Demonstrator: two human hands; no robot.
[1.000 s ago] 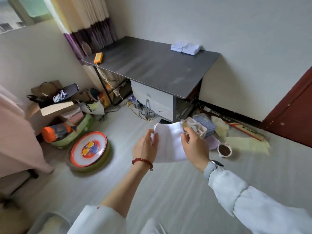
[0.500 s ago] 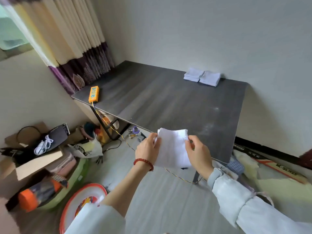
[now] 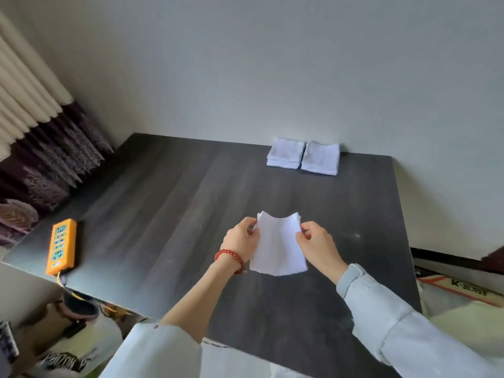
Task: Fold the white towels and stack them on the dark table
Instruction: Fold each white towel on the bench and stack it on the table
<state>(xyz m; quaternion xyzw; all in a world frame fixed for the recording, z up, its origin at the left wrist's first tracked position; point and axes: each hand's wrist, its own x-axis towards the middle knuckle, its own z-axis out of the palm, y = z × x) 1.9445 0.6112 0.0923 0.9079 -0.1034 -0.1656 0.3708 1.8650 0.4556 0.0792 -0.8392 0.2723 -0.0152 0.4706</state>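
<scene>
Your left hand (image 3: 241, 238) and right hand (image 3: 317, 245) each pinch the white towel (image 3: 278, 245) — above the bench (image 3: 163, 214), nearer you than the folded stacks (image 3: 304, 156).

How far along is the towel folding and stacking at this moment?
Done: two piles of folded towels sit side by side at the far edge of the dark table. In hand: the left hand and right hand pinch the top corners of one white towel, hanging unfolded. Left: folding and stacking it.
</scene>
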